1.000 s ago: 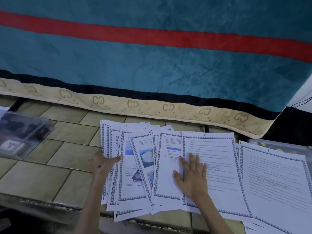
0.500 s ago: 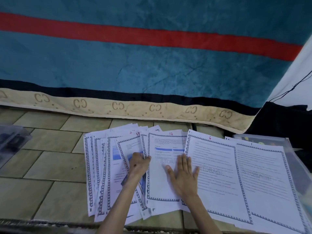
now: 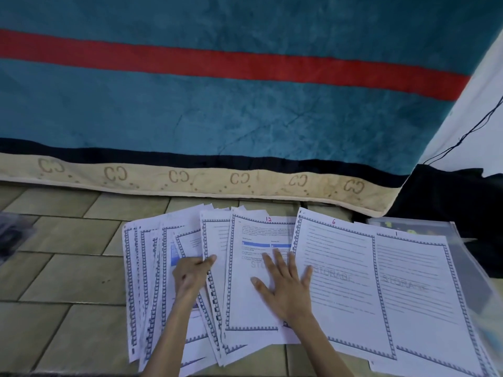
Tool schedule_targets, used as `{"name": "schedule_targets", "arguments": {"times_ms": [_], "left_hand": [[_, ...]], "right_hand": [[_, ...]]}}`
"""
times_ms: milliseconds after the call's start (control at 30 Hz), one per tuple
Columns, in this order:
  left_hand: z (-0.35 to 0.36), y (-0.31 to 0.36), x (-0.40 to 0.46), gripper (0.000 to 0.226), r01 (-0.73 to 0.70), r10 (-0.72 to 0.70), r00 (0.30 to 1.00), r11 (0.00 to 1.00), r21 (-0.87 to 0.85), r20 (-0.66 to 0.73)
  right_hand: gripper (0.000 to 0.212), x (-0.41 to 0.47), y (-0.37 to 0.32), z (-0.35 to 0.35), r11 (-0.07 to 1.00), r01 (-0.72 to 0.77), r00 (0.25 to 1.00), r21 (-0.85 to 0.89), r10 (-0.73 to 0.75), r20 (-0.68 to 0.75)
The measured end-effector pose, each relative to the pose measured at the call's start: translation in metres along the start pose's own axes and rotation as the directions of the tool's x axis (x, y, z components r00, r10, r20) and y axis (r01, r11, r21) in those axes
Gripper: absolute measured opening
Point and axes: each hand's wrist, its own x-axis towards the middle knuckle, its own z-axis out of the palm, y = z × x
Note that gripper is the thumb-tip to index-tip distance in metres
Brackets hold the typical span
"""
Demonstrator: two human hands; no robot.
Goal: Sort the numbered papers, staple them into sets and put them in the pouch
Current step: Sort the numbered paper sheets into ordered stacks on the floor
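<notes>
Numbered papers with blue patterned borders lie fanned out on the tiled floor. My right hand point(image 3: 283, 287) lies flat, fingers spread, pressing on the sheet marked 12 point(image 3: 245, 295). To its right lie the sheet marked 6 point(image 3: 337, 268) and the sheet marked 1 point(image 3: 416, 292). My left hand point(image 3: 192, 273) pinches the edge of a sheet point(image 3: 215, 235) in the overlapped stack on the left point(image 3: 147, 281). A clear plastic pouch point(image 3: 446, 229) lies partly under the sheets at the right.
A teal blanket with a red stripe and beige border point(image 3: 217, 118) hangs behind the papers. A clear plastic box point(image 3: 11, 235) sits at the left edge. Dark cloth point(image 3: 449, 200) lies at the right. Bare floor tiles point(image 3: 68, 281) spread to the left.
My left hand moved right from the stack's left edge into the fanned sheets and took hold of one. The view shifted right. My right hand stayed pressed on sheet 12.
</notes>
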Motion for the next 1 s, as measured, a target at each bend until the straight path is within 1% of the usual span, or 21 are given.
{"name": "schedule_targets", "arguments": {"times_ms": [67, 100, 167, 200, 233, 267, 333, 367, 433, 500, 567, 600, 667, 700, 733, 800, 833, 900, 933, 967, 1000], "left_hand": [[-0.005, -0.001, 0.0, 0.026, 0.011, -0.011, 1.0, 0.999, -0.041, -0.001], [-0.006, -0.001, -0.002, 0.029, 0.003, -0.003, 1.0, 0.999, -0.044, -0.012], [-0.005, -0.002, 0.001, 0.038, 0.018, -0.017, 1.0, 0.999, -0.041, 0.016], [-0.003, 0.0, -0.001, 0.033, 0.047, -0.04, 0.997, 0.994, -0.102, 0.067], [-0.001, 0.002, -0.004, 0.023, 0.066, -0.041, 0.99, 0.982, -0.179, 0.138], [0.002, 0.004, -0.005, 0.019, 0.117, -0.056, 0.972, 0.958, -0.262, 0.229], [0.01, 0.0, 0.002, 0.052, 0.211, -0.085, 0.938, 0.91, -0.357, 0.336], [0.015, -0.004, 0.008, 0.063, 0.247, -0.083, 0.919, 0.883, -0.399, 0.384], [0.019, 0.003, 0.001, 0.058, 0.279, -0.041, 0.891, 0.835, -0.475, 0.451], [0.023, 0.011, -0.008, 0.056, 0.319, 0.0, 0.854, 0.791, -0.523, 0.52], [0.026, 0.014, -0.011, 0.059, 0.304, 0.089, 0.817, 0.773, -0.557, 0.57], [0.026, 0.016, -0.013, 0.066, 0.29, 0.117, 0.802, 0.78, -0.554, 0.585], [0.026, 0.016, -0.013, 0.081, 0.29, 0.116, 0.777, 0.807, -0.514, 0.619], [0.025, 0.017, -0.013, 0.083, 0.299, 0.117, 0.763, 0.808, -0.507, 0.636], [0.024, 0.018, -0.015, 0.078, 0.273, 0.104, 0.778, 0.832, -0.483, 0.62], [0.024, 0.018, -0.016, 0.06, 0.213, 0.118, 0.799, 0.862, -0.46, 0.59], [0.026, 0.019, -0.018, 0.051, 0.159, 0.153, 0.801, 0.878, -0.451, 0.579], [0.029, 0.023, -0.024, 0.039, -0.017, 0.218, 0.824, 0.932, -0.361, 0.523], [0.029, 0.024, -0.027, 0.038, -0.082, 0.232, 0.839, 0.948, -0.307, 0.491], [0.03, 0.025, -0.028, 0.038, -0.122, 0.245, 0.847, 0.954, -0.275, 0.472], [0.028, 0.026, -0.029, 0.037, -0.126, 0.242, 0.854, 0.955, -0.267, 0.46]], "right_hand": [[0.09, -0.001, 0.004, -0.001, 1.0, -0.001, 1.0, -0.007, 0.0, -0.018], [0.09, -0.002, 0.005, -0.001, 1.0, 0.005, 1.0, -0.009, -0.005, -0.018], [0.093, -0.001, 0.003, -0.003, 0.999, 0.009, 1.0, 0.037, -0.009, -0.004], [0.096, 0.001, 0.0, -0.006, 0.997, 0.002, 1.0, 0.083, -0.003, 0.01], [0.099, 0.002, -0.004, -0.009, 0.99, -0.011, 1.0, 0.138, 0.008, 0.026], [0.1, 0.004, -0.009, -0.014, 0.982, -0.025, 0.999, 0.19, 0.019, 0.033], [0.097, 0.007, -0.022, -0.024, 0.957, -0.044, 0.999, 0.286, 0.034, 0.039], [0.095, 0.008, -0.03, -0.029, 0.934, -0.056, 0.997, 0.352, 0.036, 0.063], [0.104, 0.011, -0.044, -0.035, 0.878, -0.089, 0.99, 0.471, 0.026, 0.138], [0.108, 0.012, -0.052, -0.038, 0.842, -0.1, 0.986, 0.53, 0.012, 0.168], [0.097, 0.013, -0.051, -0.043, 0.79, -0.101, 0.988, 0.604, 0.008, 0.156], [0.089, 0.012, -0.047, -0.046, 0.744, -0.103, 0.99, 0.661, 0.015, 0.138], [0.078, 0.01, -0.038, -0.055, 0.635, -0.081, 0.996, 0.769, 0.034, 0.077], [0.075, 0.01, -0.033, -0.058, 0.597, -0.062, 0.998, 0.8, 0.047, 0.042], [0.074, 0.011, -0.028, -0.061, 0.579, -0.05, 0.998, 0.814, 0.065, 0.015], [0.071, 0.013, -0.023, -0.063, 0.55, -0.002, 0.996, 0.835, 0.078, -0.05], [0.064, 0.014, -0.023, -0.064, 0.531, 0.026, 0.995, 0.847, 0.064, -0.07], [0.045, 0.014, -0.026, -0.067, 0.476, 0.017, 0.999, 0.879, 0.019, -0.029], [0.05, 0.013, -0.028, -0.068, 0.46, -0.019, 1.0, 0.888, -0.006, 0.024], [0.066, 0.013, -0.031, -0.069, 0.458, -0.038, 0.997, 0.888, -0.037, 0.061], [0.08, 0.014, -0.033, -0.069, 0.498, -0.052, 0.994, 0.865, -0.059, 0.093]]}}
